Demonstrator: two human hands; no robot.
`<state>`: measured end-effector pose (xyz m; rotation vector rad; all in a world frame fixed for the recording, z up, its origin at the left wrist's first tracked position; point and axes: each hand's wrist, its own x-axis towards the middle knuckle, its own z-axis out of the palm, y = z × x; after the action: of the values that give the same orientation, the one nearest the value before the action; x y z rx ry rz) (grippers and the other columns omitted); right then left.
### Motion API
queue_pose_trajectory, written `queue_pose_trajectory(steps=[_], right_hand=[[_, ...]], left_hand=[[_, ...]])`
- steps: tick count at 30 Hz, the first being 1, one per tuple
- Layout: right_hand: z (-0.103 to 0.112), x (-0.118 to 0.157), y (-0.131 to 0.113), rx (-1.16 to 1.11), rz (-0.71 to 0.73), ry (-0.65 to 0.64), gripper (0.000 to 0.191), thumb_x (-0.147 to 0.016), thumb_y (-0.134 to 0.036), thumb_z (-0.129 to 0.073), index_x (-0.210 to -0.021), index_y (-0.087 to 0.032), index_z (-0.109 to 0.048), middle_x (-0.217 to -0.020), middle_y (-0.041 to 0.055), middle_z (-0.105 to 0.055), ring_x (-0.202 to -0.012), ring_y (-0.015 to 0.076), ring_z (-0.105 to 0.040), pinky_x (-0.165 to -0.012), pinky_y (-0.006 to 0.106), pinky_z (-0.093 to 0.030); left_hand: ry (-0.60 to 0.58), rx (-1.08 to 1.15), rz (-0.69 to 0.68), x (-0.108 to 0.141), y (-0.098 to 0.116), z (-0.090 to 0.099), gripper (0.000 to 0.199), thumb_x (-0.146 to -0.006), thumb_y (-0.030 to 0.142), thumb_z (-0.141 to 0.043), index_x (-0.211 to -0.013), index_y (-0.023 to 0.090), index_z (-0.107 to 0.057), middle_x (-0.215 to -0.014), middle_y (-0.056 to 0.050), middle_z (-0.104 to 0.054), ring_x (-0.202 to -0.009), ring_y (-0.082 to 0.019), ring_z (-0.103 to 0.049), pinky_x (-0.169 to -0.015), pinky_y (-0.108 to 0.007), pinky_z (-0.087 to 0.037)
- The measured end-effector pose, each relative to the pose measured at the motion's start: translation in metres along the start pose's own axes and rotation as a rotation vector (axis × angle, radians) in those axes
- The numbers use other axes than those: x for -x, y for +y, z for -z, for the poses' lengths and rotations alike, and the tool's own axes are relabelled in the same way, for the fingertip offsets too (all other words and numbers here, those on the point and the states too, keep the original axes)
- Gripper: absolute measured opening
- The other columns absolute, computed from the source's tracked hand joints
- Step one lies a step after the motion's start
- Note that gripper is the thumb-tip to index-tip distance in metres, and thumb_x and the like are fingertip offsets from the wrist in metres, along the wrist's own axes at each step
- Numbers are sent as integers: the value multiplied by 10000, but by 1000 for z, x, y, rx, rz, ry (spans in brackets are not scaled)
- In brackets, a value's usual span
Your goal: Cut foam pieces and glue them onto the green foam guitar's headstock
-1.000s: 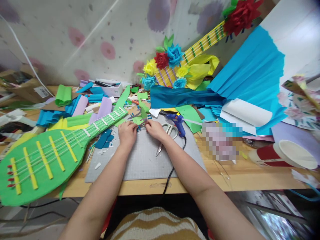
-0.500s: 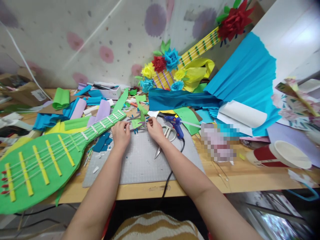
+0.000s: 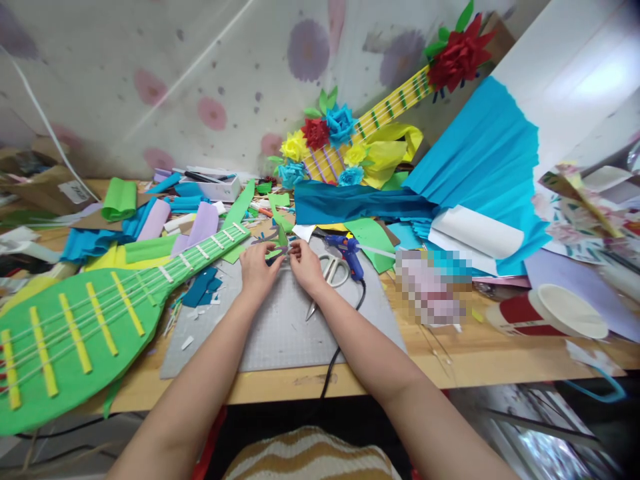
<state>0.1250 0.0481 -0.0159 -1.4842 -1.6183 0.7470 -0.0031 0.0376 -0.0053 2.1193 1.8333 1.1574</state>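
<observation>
My left hand (image 3: 259, 270) and my right hand (image 3: 306, 270) meet fingertip to fingertip above the far part of a grey cutting mat (image 3: 280, 340). Their fingers are closed in a pinch around a small dark and greyish piece (image 3: 276, 253), mostly hidden by the fingers. A green paper leaf shape (image 3: 283, 237) rises just behind the fingertips. Scissors with pale handles (image 3: 334, 272) lie beside my right hand, blades partly under the forearm. A blue glue gun (image 3: 351, 255) rests farther right, its black cord running down across the mat.
A green paper-covered instrument model (image 3: 85, 320) with yellow strips fills the left. Crepe paper rolls (image 3: 120, 199) and scraps lie behind. A yellow guitar model (image 3: 395, 110) with paper flowers leans on the wall. Large blue crepe paper (image 3: 485, 167) and a paper cup (image 3: 545, 312) are at right.
My hands have drawn together, the left one moving right. The light green piece with dark blue pegs that showed between them is now mostly covered. The view has shifted slightly.
</observation>
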Motion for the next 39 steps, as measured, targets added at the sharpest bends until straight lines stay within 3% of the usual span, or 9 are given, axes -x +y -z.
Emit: queue_pose_trajectory(steps=[8, 14, 22, 28, 31, 35, 39], right_hand=[[6, 1, -3, 147, 42, 7, 296, -769, -91, -366, -1035, -170, -472, -952, 63, -608, -897, 168, -561, -809, 313, -420], [16, -2, -9, 332, 68, -13, 368, -762, -59, -335, -1091, -139, -481, -1050, 105, -559, -979, 192, -497, -855, 318, -382], [16, -28, -21, 743, 216, -244, 354, -816, -64, -313, -1048, -160, -562, -1072, 130, -558, -1001, 242, -446, -800, 345, -403], [18, -31, -35, 890, 280, -379, 314, -828, -81, -345, -1042, -92, -575, -1026, 186, -600, -966, 257, -549, -753, 347, -432], [23, -29, -40, 931, 243, -422, 290, -801, -65, -382, -986, -75, -605, -998, 201, -623, -939, 269, -586, -747, 352, -437], [39, -24, -39, 910, 114, -392, 275, -739, -98, -470, -975, -83, -610, -1022, 208, -623, -917, 292, -598, -708, 354, -439], [58, -16, -23, 640, 0, -429, 197, -703, -202, -518, -868, -188, -626, -926, 86, -665, -838, 231, -601, -660, 296, -417]], left_hand=[[-83, 174, 104, -16, 5, 1, 133, -703, 264, -578, -808, 209, -519, -798, -7, -645, -778, -164, -599, -760, -309, -410], [-77, 164, 87, -25, -9, 13, 178, -652, 222, -581, -814, 207, -508, -778, -7, -640, -754, -166, -607, -717, -291, -436], [-107, 190, 75, -24, -13, 16, 202, -637, 213, -582, -824, 204, -504, -752, -1, -631, -722, -150, -605, -686, -270, -442], [-57, 199, 86, -9, -5, 5, 141, -692, 250, -569, -816, 201, -522, -766, -9, -644, -747, -155, -603, -738, -294, -430], [4, 160, 80, -4, -4, 1, 150, -698, 258, -583, -833, 197, -559, -817, -21, -658, -787, -170, -597, -806, -327, -407], [-2, 144, 51, -2, -3, -1, 104, -737, 272, -552, -791, 203, -608, -823, -17, -672, -802, -177, -592, -810, -331, -396], [-13, 163, 85, 1, -3, -1, 146, -761, 301, -526, -793, 200, -626, -818, -22, -680, -789, -177, -593, -807, -336, -400]])
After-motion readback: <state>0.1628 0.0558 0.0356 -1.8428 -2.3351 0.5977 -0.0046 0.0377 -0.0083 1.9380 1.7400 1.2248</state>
